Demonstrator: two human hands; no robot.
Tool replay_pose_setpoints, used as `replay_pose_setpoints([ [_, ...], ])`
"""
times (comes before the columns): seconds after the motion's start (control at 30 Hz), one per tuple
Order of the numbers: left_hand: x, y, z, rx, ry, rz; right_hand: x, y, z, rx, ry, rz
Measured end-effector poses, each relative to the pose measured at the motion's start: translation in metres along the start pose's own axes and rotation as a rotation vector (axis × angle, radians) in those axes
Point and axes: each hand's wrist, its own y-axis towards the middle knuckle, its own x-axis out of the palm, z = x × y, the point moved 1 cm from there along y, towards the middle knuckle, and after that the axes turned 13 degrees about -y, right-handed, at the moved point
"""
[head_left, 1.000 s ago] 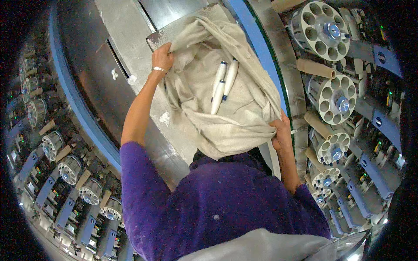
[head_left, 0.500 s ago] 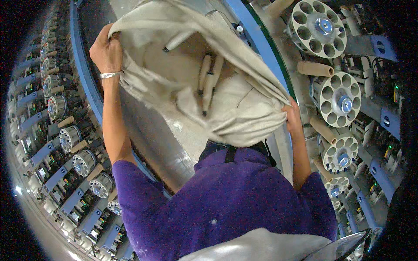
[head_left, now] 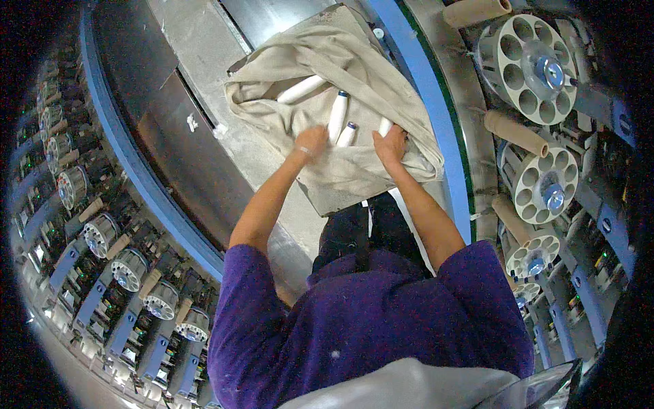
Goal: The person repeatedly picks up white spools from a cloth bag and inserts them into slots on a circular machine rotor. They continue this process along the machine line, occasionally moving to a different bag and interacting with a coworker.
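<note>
A beige cloth sack (head_left: 272,71) lies slumped with its mouth spread wide. White yarn bobbins rest in it: a slanted bobbin (head_left: 301,88) at the far side, a dark-tipped bobbin (head_left: 337,117) in the middle and a shorter-looking bobbin (head_left: 347,134) close by. My left hand (head_left: 313,142) is down inside the sack just left of these two; motion blurs its fingers. To the right, my right hand (head_left: 390,146) closes on another white bobbin (head_left: 385,127), whose end shows past my fingers.
Under the sack is a grey flat surface (head_left: 323,198). Curved blue rails run on the left (head_left: 129,157) and right (head_left: 419,78). Winding machines with round, holed magazines (head_left: 537,68) and brown tubes (head_left: 516,133) line both sides. A white fluff scrap (head_left: 191,123) lies on the dark panel.
Both hands have let go of the sack's rim and moved inward, down among the bobbins. The held-up sack has dropped and slumped. My right hand has taken hold of a bobbin.
</note>
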Motion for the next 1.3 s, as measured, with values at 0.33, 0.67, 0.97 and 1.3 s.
replay_pose_setpoints([
  [0.33, -0.075, 0.090, 0.010, 0.366, 0.306, 0.711, -0.072, 0.052, -0.043, -0.155, 0.508, -0.029],
  [0.67, -0.077, 0.065, 0.062, 0.737, 0.739, -0.251, -0.129, 0.064, -0.025, -0.106, 0.577, -0.599],
  [0.97, -0.068, 0.060, 0.005, 0.888, 0.876, -0.400, -0.132, -0.016, 0.015, -0.049, 0.443, -0.504],
  [1.3, -0.138, 0.099, 0.087, 0.398, 0.474, 0.071, -0.132, -0.007, 0.023, -0.199, 0.627, -0.160],
])
